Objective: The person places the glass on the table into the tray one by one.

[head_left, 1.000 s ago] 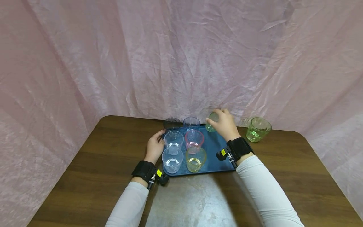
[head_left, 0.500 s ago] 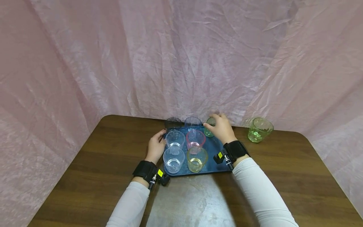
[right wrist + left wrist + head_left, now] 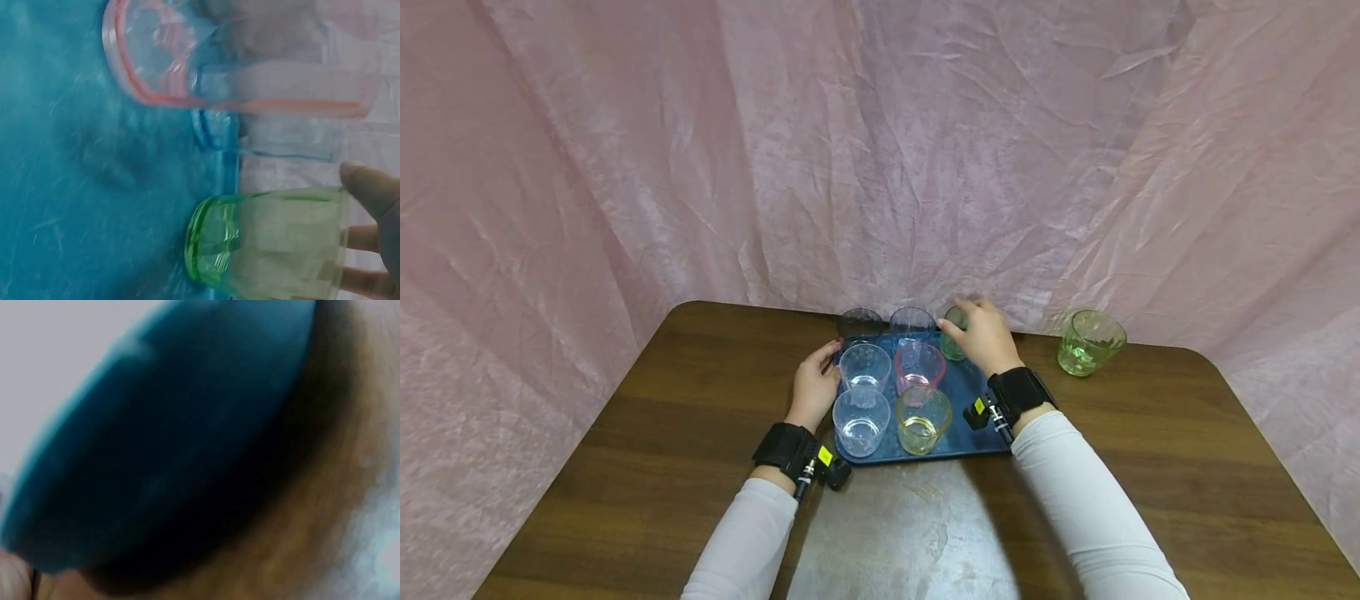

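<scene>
My right hand [image 3: 991, 339] holds a see-through green tumbler [image 3: 953, 343] by its rim at the back of the blue tray [image 3: 966, 408]. In the right wrist view the thumb [image 3: 372, 187] is at the rim of the green tumbler [image 3: 275, 244], fingers on the far side; its base is at the tray's back edge. My left hand [image 3: 814, 387] grips the tray's left edge; the left wrist view shows the tray's side [image 3: 169, 437] up close. Beside the green tumbler stand a blue one [image 3: 913, 329] and a dark one [image 3: 859, 327].
Nearer on the tray are a pink tumbler [image 3: 920, 367], a yellow tumbler [image 3: 923, 419] and two clear ones [image 3: 865, 365]. Another green tumbler [image 3: 1091, 343] stands on the wooden table [image 3: 1150, 442], right of the tray. A pink curtain [image 3: 880, 150] hangs behind the table.
My right hand has brought the green tumbler slightly left and down onto the tray's back right part, beside the blue one. The left hand stays at the tray's edge.
</scene>
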`<state>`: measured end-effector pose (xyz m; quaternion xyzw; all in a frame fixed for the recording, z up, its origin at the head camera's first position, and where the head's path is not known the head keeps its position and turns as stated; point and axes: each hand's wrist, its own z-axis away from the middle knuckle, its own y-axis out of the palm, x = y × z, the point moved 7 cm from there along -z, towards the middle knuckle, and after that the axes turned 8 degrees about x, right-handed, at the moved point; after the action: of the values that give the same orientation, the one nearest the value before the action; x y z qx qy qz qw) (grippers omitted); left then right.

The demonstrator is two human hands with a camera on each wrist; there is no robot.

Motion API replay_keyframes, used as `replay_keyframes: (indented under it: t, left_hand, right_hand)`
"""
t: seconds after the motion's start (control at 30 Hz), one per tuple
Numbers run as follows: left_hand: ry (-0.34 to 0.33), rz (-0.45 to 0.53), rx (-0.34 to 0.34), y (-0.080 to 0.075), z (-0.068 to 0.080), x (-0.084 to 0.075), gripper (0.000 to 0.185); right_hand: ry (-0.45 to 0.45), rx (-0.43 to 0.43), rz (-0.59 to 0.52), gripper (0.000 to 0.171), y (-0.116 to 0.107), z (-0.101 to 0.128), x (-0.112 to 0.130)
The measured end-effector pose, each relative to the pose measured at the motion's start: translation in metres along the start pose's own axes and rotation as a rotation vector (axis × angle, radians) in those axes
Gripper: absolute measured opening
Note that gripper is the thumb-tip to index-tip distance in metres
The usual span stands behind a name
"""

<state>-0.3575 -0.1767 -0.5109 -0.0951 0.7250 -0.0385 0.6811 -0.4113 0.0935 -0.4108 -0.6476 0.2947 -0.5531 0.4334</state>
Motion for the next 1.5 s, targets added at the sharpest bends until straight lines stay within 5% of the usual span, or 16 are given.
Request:
replay_keyframes:
  t: [0.7, 1.5]
  left_hand:
    - [0.009, -0.001, 0.006, 0.000, 0.001, -0.006, 0.044]
    - [0.017, -0.006, 0.006, 0.000, 0.001, -0.004, 0.044]
  right_hand:
    - [-0.096, 0.053, 0.097, 0.059, 0.009, -0.004, 0.004]
    - [-0.074, 0.075, 0.096, 0.059, 0.012, -0.003, 0.003]
